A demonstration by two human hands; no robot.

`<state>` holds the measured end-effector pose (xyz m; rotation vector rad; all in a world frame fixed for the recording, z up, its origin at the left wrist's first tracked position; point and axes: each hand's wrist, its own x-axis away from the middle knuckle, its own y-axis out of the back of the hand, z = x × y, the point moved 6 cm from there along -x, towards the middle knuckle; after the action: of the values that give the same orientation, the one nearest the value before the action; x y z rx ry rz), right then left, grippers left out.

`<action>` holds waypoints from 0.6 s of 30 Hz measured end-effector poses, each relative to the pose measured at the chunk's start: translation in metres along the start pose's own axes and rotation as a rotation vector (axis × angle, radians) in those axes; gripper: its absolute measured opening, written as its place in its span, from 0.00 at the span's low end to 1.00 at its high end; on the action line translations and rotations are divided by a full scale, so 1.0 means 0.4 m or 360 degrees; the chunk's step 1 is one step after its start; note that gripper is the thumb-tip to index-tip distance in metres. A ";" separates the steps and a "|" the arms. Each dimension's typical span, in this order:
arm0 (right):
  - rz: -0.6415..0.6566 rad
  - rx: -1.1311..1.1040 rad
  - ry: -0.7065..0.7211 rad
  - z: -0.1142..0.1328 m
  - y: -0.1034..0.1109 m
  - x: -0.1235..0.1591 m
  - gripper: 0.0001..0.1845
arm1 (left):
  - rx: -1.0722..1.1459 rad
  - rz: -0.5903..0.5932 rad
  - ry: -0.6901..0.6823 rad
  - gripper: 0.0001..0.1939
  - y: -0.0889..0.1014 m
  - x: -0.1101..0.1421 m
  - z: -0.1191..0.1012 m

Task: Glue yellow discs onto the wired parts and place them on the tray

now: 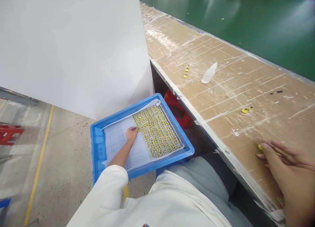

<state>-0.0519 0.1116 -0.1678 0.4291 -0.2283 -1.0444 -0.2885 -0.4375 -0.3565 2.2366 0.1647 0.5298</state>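
**Small yellow parts (156, 132) in rows on a blue plastic tray (128, 111), one hand among them, the other on the bench**

A long workbench (221, 89) runs from near right to far, its scuffed brown cardboard top bound by a metal edge, with a green floor (246, 20) beyond it. A large white panel (69, 46) stands to the left, above a grey concrete floor (64, 161) marked with a yellow line (39, 164). A red plastic stool (177, 109) sits under the bench edge.

The tray is just left of the bench, close to the person's white sleeve (98, 194). Inside lies a ribbed white sheet (125, 145), and the yellow parts cover its far right side in tight, even rows, too small to make out singly.

The left hand (131, 134) is curled down on the ribbed sheet, right beside the rows; I cannot tell whether it grips anything. The right hand (290, 168) lies over the bench at near right, loosely relaxed rather than clenched, its fingertips (264, 145) against one loose yellow part (260, 147); whether it is held, I cannot tell.

Farther along the bench lie a translucent plastic bottle (209, 72) on its side, two yellow parts (187, 71) and another (246, 110).
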 end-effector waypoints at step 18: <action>0.0029 0.0015 -0.0011 0.009 0.001 0.012 0.25 | -0.0112 -0.0068 0.0118 0.17 0.009 -0.016 -0.009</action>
<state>-0.0506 0.1068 -0.1644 0.4314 -0.2431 -1.0276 -0.2959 -0.4392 -0.3539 2.1417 0.2279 0.5867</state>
